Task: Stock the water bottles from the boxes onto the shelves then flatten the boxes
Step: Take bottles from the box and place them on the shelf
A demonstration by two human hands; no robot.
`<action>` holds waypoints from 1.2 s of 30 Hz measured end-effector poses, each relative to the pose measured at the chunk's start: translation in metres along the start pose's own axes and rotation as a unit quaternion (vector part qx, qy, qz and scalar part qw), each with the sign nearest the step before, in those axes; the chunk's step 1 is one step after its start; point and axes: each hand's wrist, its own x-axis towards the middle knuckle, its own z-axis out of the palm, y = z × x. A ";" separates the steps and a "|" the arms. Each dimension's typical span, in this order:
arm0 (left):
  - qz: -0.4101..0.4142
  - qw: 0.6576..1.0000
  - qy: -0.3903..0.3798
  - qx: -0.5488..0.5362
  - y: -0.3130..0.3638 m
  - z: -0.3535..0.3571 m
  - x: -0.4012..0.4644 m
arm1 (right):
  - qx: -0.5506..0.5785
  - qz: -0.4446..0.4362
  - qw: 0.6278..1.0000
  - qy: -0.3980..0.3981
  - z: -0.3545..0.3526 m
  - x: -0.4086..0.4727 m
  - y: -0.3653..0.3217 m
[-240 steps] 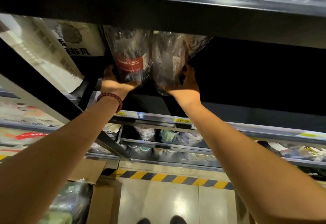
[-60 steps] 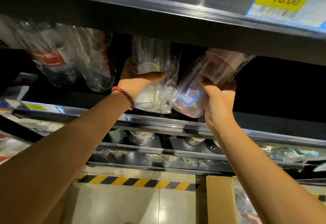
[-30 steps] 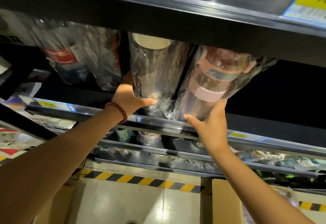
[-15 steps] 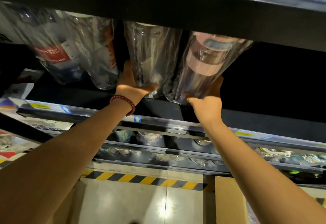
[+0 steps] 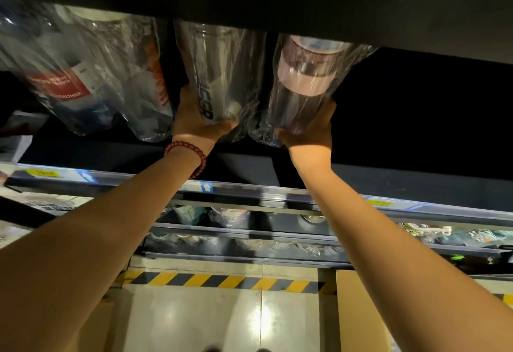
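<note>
Cardboard box: a brown cardboard box [image 5: 361, 313] is sitting on the pale floor, low right, its contents not readable.
Shelf edge: the grey metal shelf rail with yellow price tags [image 5: 249, 189] is running under both forearms.
Left hand: the left hand [image 5: 194, 121] is curling round the base of a clear plastic-wrapped water bottle with black lettering [image 5: 219, 74], likely steadying it upright.
Right hand: the right hand [image 5: 311, 132] is cupping the foot of a clear wrapped bottle with a pink band [image 5: 302, 82], fingers wrapped on it, apparently seating it just beside the first.
Further left: two wrapped bottles with red labels [image 5: 83, 79] are standing on the same shelf.
</note>
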 end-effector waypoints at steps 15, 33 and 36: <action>-0.110 0.990 -0.093 0.005 0.042 -0.035 -0.077 | 0.080 0.104 0.990 -0.047 -0.100 -0.061 0.000; 0.004 0.817 -0.570 0.080 0.199 0.155 -0.293 | 0.135 0.422 0.889 0.114 -0.336 -0.270 0.169; -0.034 0.764 -0.636 0.103 0.205 0.206 -0.325 | 0.171 0.484 0.846 0.149 -0.366 -0.295 0.210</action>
